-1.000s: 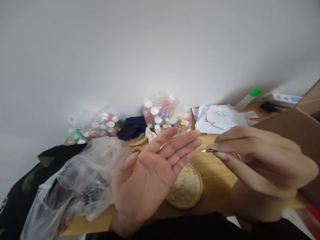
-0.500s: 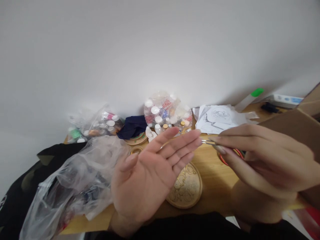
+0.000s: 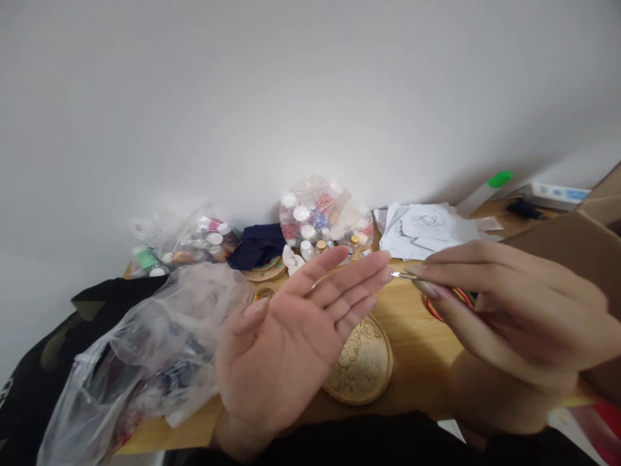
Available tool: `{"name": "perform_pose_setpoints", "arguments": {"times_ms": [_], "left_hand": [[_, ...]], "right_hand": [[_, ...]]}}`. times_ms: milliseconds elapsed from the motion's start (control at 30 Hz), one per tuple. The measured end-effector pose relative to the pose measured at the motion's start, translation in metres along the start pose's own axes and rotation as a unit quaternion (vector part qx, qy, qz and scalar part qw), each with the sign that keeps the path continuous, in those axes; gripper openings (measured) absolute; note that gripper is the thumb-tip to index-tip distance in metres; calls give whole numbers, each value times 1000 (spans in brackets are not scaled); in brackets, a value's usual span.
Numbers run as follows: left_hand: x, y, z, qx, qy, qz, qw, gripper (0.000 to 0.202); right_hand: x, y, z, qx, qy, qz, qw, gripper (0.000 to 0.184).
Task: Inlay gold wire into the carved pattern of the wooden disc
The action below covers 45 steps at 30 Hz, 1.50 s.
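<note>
The thin metal tool, prob. tweezers, is in the air above the table, approx. in the middle between the two hands. Its bright tip points toward the left hand and is at the fingertips of it; whether it really touches the skin, I cannot tell. If some tiny piece is between the prongs, this also is too small to see.

The step in hand, in my judgement, is fine work of the tool tip at the fingertips. The next move calls for a steady R wrist, light pressure & very small motion, b/c the tip is narrow and prob. sharp.

R hand: grasps the tool in a pinch, thumb below, index above, other fingers folded behind; it comes from the right side, knuckles up. L hand: released, nothing seen in it, palm up, fingers extended and close together toward the tool, thumb apart.

Under the L fingers, partly covered, a round carved disc lies flat on the table. Near the R hand, partly hidden behind it, is a red ring-like item. Farther back: bag w/ bottles, papers w/ drawings; at far right, cardboard box; at left, clear plastic bag.
</note>
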<state>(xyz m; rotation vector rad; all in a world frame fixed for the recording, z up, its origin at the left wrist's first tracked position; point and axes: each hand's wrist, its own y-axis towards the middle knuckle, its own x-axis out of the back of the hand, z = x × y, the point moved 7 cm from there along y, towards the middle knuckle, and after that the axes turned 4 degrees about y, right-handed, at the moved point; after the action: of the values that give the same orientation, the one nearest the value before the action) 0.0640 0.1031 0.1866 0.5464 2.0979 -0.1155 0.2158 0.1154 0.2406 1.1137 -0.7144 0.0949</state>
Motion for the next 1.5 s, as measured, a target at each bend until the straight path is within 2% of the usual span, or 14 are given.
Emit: {"name": "perform_pose_setpoints", "arguments": {"times_ms": [167,467,800,933,1100,1267,1500], "left_hand": [[2,1,1,1,-4,-11,1000,55],[1,1,0,7,-26,-11,1000,54],[5,3,3,12,19,-31,999,56],[3,3,5,21,-12,-5,1000,62],[4,2,10,61,-35,-11,997,60],[3,3,11,65,-52,-2,996,62],[5,5,12,66,-51,-20,996,60]], "right_hand": [[-3,-4,2,-5,-56,2,998,13],[-1,-3,0,2,-98,-35,995,20],[-1,-3,4,6,-48,-50,998,24],[-5,-2,7,20,-28,-58,998,25],[-6,-1,11,20,-23,-70,997,24],[-4,0,13,23,-25,-73,997,17],[-6,0,12,83,-44,-34,995,16]]}}
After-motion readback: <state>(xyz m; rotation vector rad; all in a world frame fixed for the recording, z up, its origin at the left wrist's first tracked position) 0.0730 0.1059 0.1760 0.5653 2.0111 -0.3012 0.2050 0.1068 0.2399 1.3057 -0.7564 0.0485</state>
